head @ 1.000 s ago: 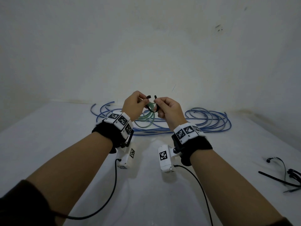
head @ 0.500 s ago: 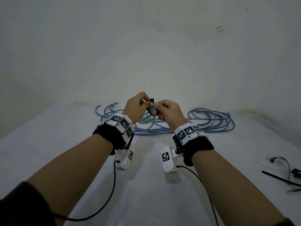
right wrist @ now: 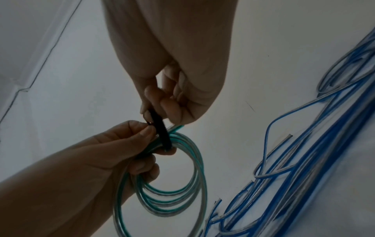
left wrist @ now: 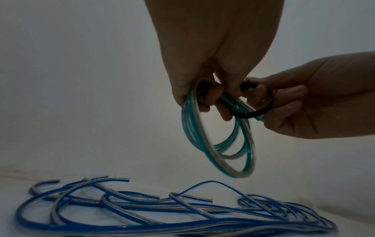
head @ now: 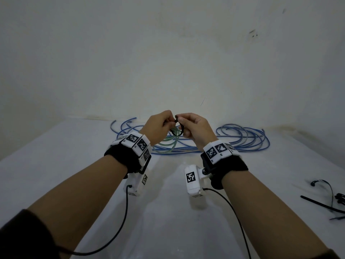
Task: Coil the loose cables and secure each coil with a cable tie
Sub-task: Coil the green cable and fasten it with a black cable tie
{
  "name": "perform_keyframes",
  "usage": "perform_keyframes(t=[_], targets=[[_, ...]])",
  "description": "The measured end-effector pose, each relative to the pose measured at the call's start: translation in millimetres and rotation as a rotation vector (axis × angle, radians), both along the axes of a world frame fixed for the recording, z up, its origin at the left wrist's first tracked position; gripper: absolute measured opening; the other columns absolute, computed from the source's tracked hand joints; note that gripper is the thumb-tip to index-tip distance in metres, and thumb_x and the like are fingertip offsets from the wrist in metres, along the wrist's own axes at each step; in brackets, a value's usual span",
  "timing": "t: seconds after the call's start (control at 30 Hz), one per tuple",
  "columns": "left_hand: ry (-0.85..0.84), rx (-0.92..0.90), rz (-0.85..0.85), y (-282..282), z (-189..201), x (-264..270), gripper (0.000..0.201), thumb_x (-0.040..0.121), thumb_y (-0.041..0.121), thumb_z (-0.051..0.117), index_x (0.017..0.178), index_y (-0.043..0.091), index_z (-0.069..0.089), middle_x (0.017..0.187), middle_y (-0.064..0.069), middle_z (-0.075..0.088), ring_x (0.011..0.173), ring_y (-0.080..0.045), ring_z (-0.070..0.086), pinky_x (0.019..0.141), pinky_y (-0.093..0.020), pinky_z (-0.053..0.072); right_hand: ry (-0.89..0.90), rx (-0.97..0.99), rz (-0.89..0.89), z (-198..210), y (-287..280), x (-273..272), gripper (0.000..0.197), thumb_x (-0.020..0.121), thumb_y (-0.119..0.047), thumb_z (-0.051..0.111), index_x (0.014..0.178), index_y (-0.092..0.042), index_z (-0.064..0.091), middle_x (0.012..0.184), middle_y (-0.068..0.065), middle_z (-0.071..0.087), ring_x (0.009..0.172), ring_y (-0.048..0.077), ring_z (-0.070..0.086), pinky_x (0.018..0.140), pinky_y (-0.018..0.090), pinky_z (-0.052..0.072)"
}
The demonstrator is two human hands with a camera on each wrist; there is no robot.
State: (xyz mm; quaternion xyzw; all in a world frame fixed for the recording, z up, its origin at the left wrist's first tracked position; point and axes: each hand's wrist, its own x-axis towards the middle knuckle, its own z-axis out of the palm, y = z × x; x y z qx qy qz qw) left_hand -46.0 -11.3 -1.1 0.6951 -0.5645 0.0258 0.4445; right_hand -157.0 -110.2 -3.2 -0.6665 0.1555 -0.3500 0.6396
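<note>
Tie: ends, apart a second ago, now joined into a closed black loop round the coil, pinched where they meet by both thumbs and forefingers
Left hand, right hand: drawn closer together, fingertips now almost touching above the table

The head of the black cable tie sits between thumb and fingertips, so whether its tail is threaded through cannot be told. The left hand covers the top of the green coil; the coil's lower arc is smeared by motion blur. The blue cables run off the right wrist view's right edge. Spare ties at the surface's right edge are cut off by the frame.
</note>
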Motion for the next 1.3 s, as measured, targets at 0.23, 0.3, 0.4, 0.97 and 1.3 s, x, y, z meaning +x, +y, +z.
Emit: perform_keyframes(t=[0.23, 0.3, 0.4, 0.97, 1.3], targets=[[-0.066, 0.03, -0.043, -2, 0, -3, 0.008, 0.093, 0.009, 0.049, 0.091, 0.008, 0.057, 0.08, -0.012, 0.064, 0.063, -0.018, 0.048, 0.059, -0.024, 0.037, 0.079, 0.02, -0.085, 9, -8, 3, 0.019, 0.094, -0.01, 0.052, 0.075, -0.01, 0.055, 0.064, 0.002, 0.043, 0.036, 0.005, 0.034, 0.038, 0.016, 0.029], [-0.104, 0.042, -0.081, -1, 0, -5, 0.01, 0.092, 0.007, 0.048, 0.09, 0.009, 0.058, 0.085, -0.011, 0.066, 0.071, -0.02, 0.053, 0.065, -0.03, 0.041, 0.116, 0.027, -0.169, 13, -13, 4, 0.024, 0.096, -0.012, 0.048, 0.072, -0.012, 0.052, 0.065, 0.001, 0.041, 0.041, 0.007, 0.034, 0.041, 0.019, 0.027], [-0.133, 0.061, -0.139, 1, 0, -9, 0.013, 0.094, 0.008, 0.047, 0.093, 0.008, 0.06, 0.089, -0.004, 0.064, 0.078, -0.014, 0.058, 0.071, -0.018, 0.042, 0.139, 0.089, -0.287, 15, -24, 4, 0.028, 0.096, -0.014, 0.045, 0.068, -0.014, 0.044, 0.064, 0.002, 0.033, 0.05, 0.012, 0.028, 0.047, 0.025, 0.022], [-0.199, 0.052, -0.133, -7, -7, -5, 0.019, 0.096, 0.008, 0.042, 0.094, 0.001, 0.06, 0.089, -0.012, 0.062, 0.083, -0.025, 0.054, 0.074, -0.029, 0.038, 0.083, 0.313, -0.207, 11, -19, 3, 0.023, 0.093, -0.002, 0.049, 0.071, -0.004, 0.054, 0.061, 0.007, 0.047, 0.038, 0.006, 0.043, 0.039, 0.018, 0.033], [-0.29, 0.029, -0.164, -6, -12, -9, 0.015, 0.095, 0.007, 0.045, 0.095, 0.001, 0.059, 0.085, -0.003, 0.054, 0.076, -0.015, 0.046, 0.068, -0.007, 0.033, 0.185, 0.379, -0.299, 14, -27, 8, 0.024, 0.089, 0.004, 0.054, 0.066, 0.001, 0.054, 0.059, 0.01, 0.045, 0.037, 0.01, 0.037, 0.041, 0.02, 0.029]])
